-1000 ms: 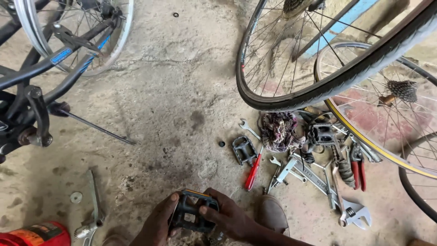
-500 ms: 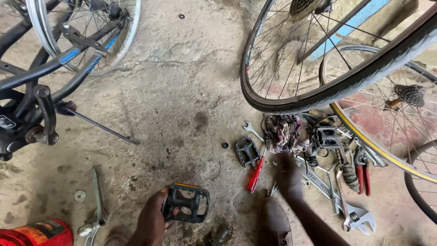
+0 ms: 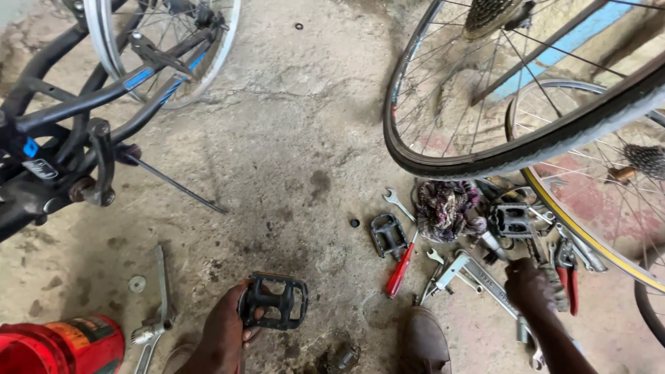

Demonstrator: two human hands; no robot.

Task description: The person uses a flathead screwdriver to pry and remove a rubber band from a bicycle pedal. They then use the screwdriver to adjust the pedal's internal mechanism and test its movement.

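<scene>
My left hand [image 3: 223, 334] holds a black bicycle pedal [image 3: 276, 302] low over the concrete floor, fingers wrapped round its left end. My right hand [image 3: 528, 285] reaches out to the right into a pile of tools, resting on wrenches [image 3: 478, 275] beside red-handled pliers [image 3: 566, 269]. Whether it grips one of them I cannot tell. A second black pedal [image 3: 388, 234] lies on the floor next to a red-handled screwdriver [image 3: 401, 269]. A third pedal [image 3: 511, 220] sits further right by a patterned rag [image 3: 447, 208].
A bicycle wheel with a black tyre [image 3: 512, 149] stands at the upper right, more wheels behind it. A black bike frame with crank [image 3: 90, 166] fills the upper left. A red can [image 3: 62, 344], a crank arm [image 3: 161, 291] and a washer [image 3: 137, 283] lie lower left. My shoe [image 3: 424, 341] is at the bottom.
My right hand let go of the pedal and moved right into the tool pile. My left hand now holds the pedal alone, turned more upright.
</scene>
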